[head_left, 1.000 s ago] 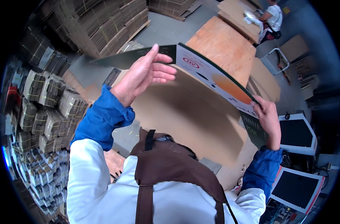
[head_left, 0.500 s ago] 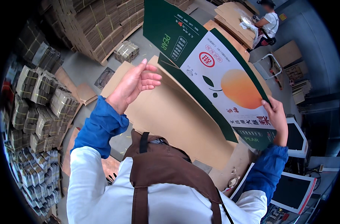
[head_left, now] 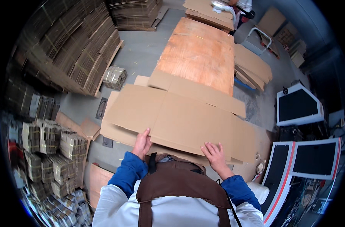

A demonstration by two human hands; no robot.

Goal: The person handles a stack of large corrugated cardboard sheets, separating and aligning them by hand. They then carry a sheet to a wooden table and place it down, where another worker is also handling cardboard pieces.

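A large flat brown cardboard sheet, an unfolded box blank with its plain side up, lies on a pile of similar sheets in front of me. My left hand grips its near edge, thumb on top and fingers curled under. My right hand rests flat on the sheet near the same edge, fingers spread. Both blue sleeves come in from below, over a brown apron.
Beyond the sheet runs a long wooden tabletop. Tall stacks of flat cardboard stand at the left, with tied bundles of folded cartons below them. Black panels in white frames lean at the right. Another person works at the far end.
The sheet was held up in the air with its green and white printed side showing. It now lies flat, plain side up, and both hands have come down to its near edge.
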